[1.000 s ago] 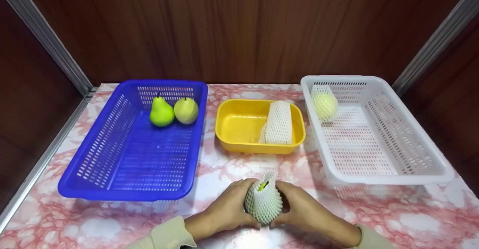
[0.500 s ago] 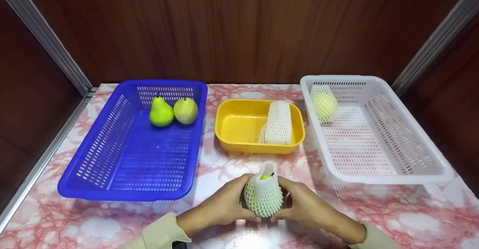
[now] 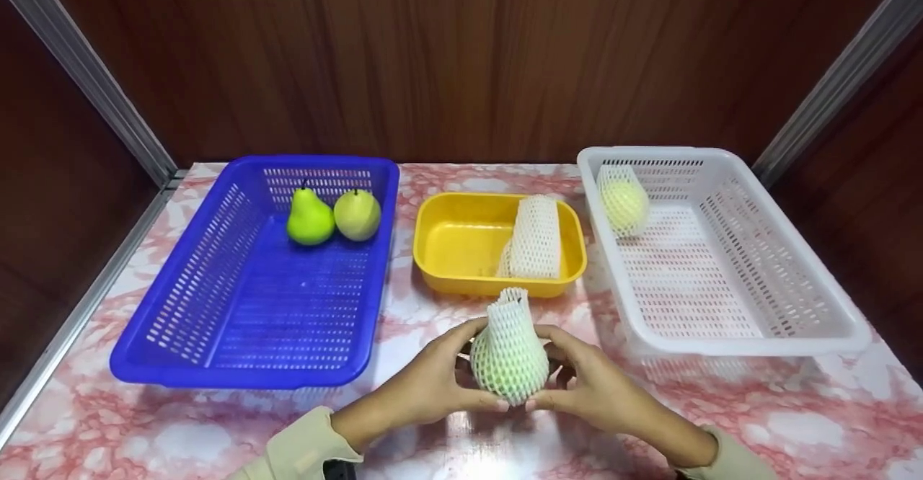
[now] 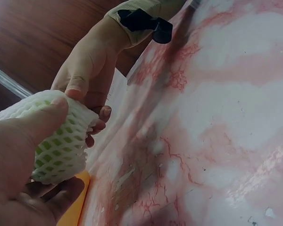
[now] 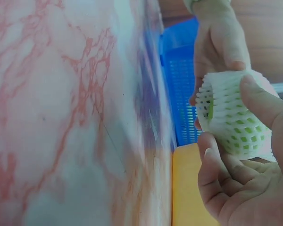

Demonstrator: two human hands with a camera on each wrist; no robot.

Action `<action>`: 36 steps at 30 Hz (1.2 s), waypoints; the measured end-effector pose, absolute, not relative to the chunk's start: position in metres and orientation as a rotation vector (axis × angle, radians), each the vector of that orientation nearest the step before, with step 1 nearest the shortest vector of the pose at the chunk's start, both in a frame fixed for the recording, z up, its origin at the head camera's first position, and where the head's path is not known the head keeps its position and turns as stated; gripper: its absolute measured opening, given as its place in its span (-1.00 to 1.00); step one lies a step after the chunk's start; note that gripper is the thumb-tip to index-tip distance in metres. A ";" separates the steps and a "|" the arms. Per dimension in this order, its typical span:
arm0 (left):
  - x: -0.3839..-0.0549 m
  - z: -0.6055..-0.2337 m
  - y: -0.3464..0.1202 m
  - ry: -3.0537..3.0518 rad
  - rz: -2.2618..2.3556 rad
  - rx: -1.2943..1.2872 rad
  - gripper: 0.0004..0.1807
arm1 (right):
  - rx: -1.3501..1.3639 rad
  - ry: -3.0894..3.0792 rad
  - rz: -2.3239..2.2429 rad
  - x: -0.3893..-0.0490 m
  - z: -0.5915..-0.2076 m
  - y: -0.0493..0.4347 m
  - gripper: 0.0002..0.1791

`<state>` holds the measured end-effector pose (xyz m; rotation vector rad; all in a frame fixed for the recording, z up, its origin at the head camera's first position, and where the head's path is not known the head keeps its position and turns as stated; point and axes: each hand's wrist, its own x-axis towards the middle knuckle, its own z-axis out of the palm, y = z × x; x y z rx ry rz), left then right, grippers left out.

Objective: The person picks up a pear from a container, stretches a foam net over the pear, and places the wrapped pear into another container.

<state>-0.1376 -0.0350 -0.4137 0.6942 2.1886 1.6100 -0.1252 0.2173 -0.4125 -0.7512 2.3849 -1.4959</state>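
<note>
A green pear in a white foam net sleeve is held upright between both hands, close to the front of the table. My left hand grips it from the left, thumb across the near side. From the right, my right hand grips it the same way, the two thumb tips close together low on the net. The sleeve's narrow top sticks up past the pear and covers the stem in the head view. In the right wrist view, green shows through the mesh of the foam net, and the sleeve's lower end is open.
At the left, a blue basket holds two pears. A yellow bin with white foam sleeves stands in the middle. The white basket at the right holds one netted fruit. Wooden panels stand around the table.
Both hands have raised the netted pear and moved it slightly away from the body. The pear has tipped upright, and its stem, visible before, is now behind the net.
</note>
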 end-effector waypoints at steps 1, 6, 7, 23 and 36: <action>-0.138 -0.414 -0.035 2.172 1.624 0.686 0.02 | -0.745 2.385 -1.502 -0.125 -0.412 0.217 -0.13; -0.138 -0.413 -0.034 2.119 1.658 0.678 0.00 | -0.727 2.382 -1.519 -0.125 -0.414 0.218 -0.14; -0.138 -0.413 -0.034 2.114 1.662 0.679 -0.01 | -0.728 2.378 -1.525 -0.126 -0.414 0.217 -0.15; -0.137 -0.416 -0.034 2.024 1.773 0.657 -0.08 | -0.721 2.392 -1.560 -0.125 -0.414 0.215 -0.15; -0.140 -0.413 -0.036 2.025 1.975 0.603 -0.07 | -0.707 2.317 -1.835 -0.121 -0.405 0.205 -0.34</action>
